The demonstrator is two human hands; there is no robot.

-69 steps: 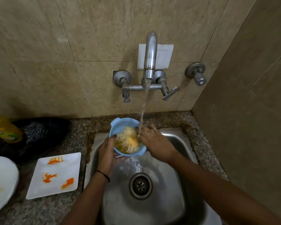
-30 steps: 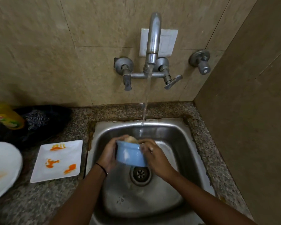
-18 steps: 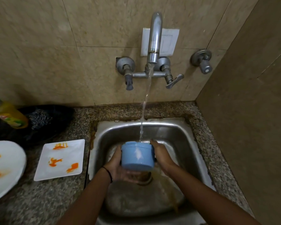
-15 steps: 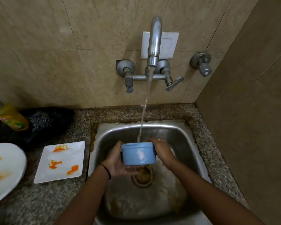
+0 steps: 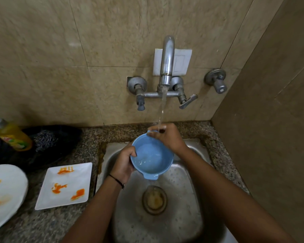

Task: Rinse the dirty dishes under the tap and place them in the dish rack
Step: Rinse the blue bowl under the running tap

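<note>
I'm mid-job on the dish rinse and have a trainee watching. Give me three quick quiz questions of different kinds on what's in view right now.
1. True or false: the square plate on the counter is free of stains.
2. Which hand takes the tap's stream? A) left hand B) right hand C) neither
3. Fill in: the blue bowl is held over the ____.

Key
1. False: it carries orange smears.
2. B: the water lands on the right hand at the bowl's far rim, while the left hand has its grip on the near-left side.
3. Sink.
</note>
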